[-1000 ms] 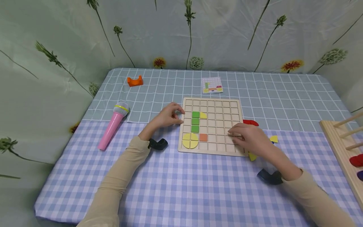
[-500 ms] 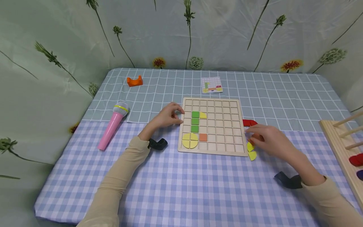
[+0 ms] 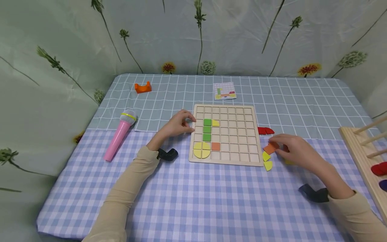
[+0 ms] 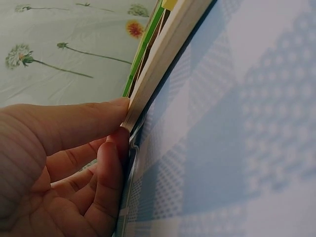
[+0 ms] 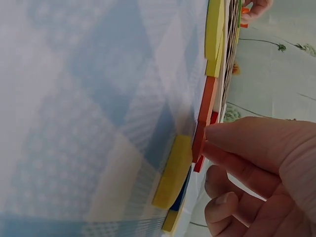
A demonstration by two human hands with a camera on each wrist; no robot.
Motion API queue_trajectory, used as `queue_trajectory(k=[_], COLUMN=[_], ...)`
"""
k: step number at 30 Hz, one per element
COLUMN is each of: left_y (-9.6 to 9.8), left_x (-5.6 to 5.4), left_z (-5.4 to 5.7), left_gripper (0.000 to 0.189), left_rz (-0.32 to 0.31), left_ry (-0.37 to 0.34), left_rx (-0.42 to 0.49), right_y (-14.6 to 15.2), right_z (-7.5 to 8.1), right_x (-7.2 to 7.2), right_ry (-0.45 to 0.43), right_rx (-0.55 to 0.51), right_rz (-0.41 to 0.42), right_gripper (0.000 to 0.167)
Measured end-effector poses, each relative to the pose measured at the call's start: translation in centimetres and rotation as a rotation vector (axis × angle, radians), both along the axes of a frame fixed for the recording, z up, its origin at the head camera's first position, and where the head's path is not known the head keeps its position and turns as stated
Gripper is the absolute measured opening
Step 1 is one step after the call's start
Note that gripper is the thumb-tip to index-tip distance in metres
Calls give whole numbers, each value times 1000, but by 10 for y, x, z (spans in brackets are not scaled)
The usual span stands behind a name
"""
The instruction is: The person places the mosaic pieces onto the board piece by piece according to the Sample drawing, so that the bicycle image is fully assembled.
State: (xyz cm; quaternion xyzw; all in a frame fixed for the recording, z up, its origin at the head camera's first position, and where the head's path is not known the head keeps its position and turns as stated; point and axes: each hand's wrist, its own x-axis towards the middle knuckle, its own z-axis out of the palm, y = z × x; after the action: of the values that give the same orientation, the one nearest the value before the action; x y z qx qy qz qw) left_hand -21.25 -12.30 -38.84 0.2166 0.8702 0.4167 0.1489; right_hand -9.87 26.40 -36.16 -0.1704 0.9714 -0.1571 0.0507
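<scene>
Rack [image 3: 362, 163] rightward | yellow pieces [image 3: 267, 165] near right hand [image 3: 295, 150] — pinching orange piece [image 3: 269, 148] | left hand [image 3: 177, 124] loose, touching board [image 3: 234, 138]

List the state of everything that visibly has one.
Grid board: flat, partly filled
Left hand: touching the board's left edge
Right hand: pinching an orange piece
Red pieces: off board
Loose yellow pieces: off board
Card: face up
Microphone: lying down
Orange cradle: hollow upward

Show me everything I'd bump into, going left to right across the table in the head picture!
Pink microphone → orange curved piece → left hand → wooden grid board → right hand → wooden rack with pegs.
</scene>
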Motion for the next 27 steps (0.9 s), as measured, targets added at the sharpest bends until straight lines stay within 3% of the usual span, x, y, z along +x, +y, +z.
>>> queue_trajectory(k=[15, 27], left_y=[0, -1], left_x=[2, 1], left_z=[2, 1], left_gripper=[31, 30], left_rz=[-4, -6], left_ry=[7, 19], left_rx=[8, 11], right_y=[3, -23], right_z=[-4, 3], right_x=[-3, -1], right_ry=[45, 142], right_rx=[27, -45], right_rz=[-21, 37], right_gripper=[25, 23])
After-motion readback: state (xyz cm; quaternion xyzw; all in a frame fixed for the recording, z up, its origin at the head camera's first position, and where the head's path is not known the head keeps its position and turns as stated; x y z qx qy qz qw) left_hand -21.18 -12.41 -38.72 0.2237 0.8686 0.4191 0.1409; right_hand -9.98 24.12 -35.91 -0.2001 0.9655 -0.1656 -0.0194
